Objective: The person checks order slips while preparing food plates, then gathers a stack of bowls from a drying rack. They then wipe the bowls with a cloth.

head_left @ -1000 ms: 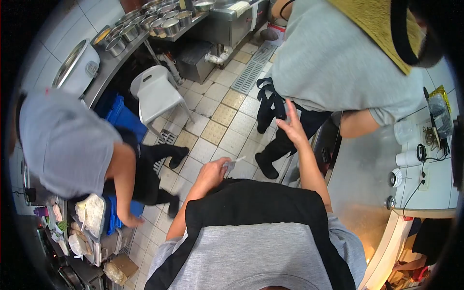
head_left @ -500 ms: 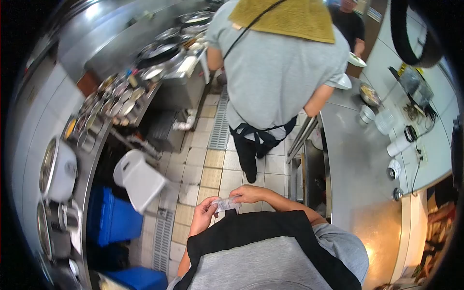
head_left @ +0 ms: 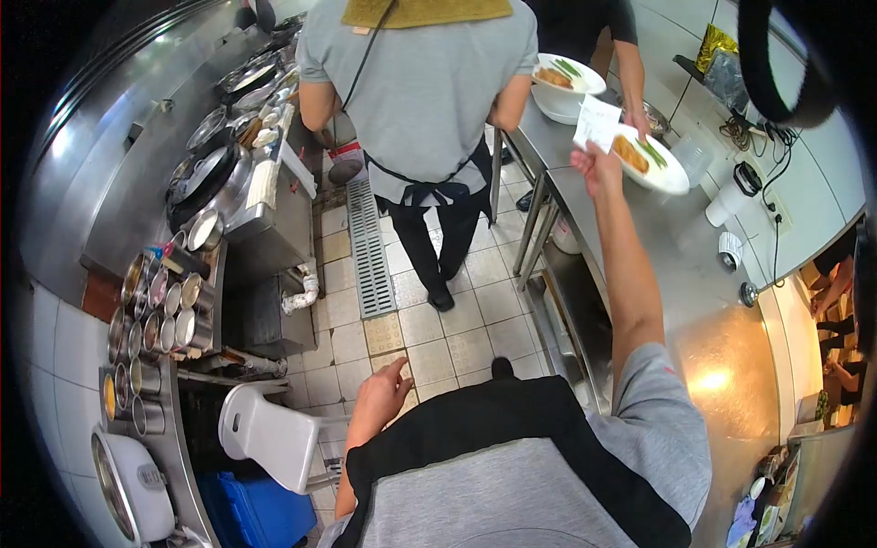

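My right hand (head_left: 596,163) is stretched out over the steel counter (head_left: 703,292) and holds a white paper slip (head_left: 598,122) beside a white plate of food (head_left: 650,157). My left hand (head_left: 385,392) hangs low in front of my black apron, fingers loosely apart, holding nothing. A second plate of food (head_left: 566,73) sits farther back on the counter, where another person's hand rests near it.
A person in a grey shirt and apron (head_left: 420,82) stands ahead in the narrow tiled aisle. A cooking line with woks and metal seasoning tins (head_left: 155,310) runs along the left. A white plastic stool (head_left: 269,438) and blue crate (head_left: 256,511) stand at lower left.
My right hand left my chest and reached out to the counter with the paper slip. My left hand let go and dropped. My view swung up along the aisle.
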Motion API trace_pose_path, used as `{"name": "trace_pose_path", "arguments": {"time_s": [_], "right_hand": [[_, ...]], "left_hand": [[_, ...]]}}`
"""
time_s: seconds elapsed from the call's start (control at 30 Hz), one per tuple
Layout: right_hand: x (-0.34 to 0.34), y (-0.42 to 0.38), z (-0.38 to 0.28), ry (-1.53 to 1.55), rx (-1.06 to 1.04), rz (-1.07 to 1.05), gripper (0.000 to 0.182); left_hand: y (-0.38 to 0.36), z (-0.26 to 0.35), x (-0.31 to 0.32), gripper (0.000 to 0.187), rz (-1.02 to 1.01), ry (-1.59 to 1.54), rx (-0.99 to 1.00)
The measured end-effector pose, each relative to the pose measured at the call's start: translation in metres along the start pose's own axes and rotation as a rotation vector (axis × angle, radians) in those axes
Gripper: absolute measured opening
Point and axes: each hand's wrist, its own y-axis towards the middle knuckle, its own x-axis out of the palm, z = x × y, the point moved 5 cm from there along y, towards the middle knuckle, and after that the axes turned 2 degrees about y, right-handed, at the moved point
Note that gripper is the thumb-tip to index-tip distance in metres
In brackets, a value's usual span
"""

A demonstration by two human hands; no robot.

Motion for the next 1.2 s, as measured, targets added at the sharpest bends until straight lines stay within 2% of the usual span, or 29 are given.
{"name": "trace_pose_path", "arguments": {"time_s": [0.17, 0.27, 0.53, 0.83, 1.13, 1.2], "right_hand": [[0.011, 0.101, -0.028, -0.031, -0.035, 0.006, 0.012], [0.019, 0.145, -0.026, 0.081, 0.057, 0.089, 0.011], [0.009, 0.221, -0.004, 0.027, 0.152, 0.127, 0.014], [-0.021, 0.248, 0.019, -0.050, 0.217, 0.173, 0.013], [-0.056, 0.264, 0.017, -0.015, 0.203, 0.207, 0.014], [-0.061, 0.264, 0.010, 0.000, 0.182, 0.162, 0.014]], "left_hand": [[0.028, 0.008, 0.020, 0.037, -0.001, -0.008, -0.109], [0.044, 0.019, 0.024, 0.038, -0.010, -0.019, -0.154], [0.084, 0.040, 0.033, 0.040, 0.033, -0.037, -0.211], [0.105, 0.052, 0.053, 0.041, -0.032, -0.017, -0.290], [0.122, 0.066, 0.068, 0.042, -0.031, 0.012, -0.193], [0.126, 0.069, 0.073, 0.042, -0.072, 0.034, -0.189]]}}
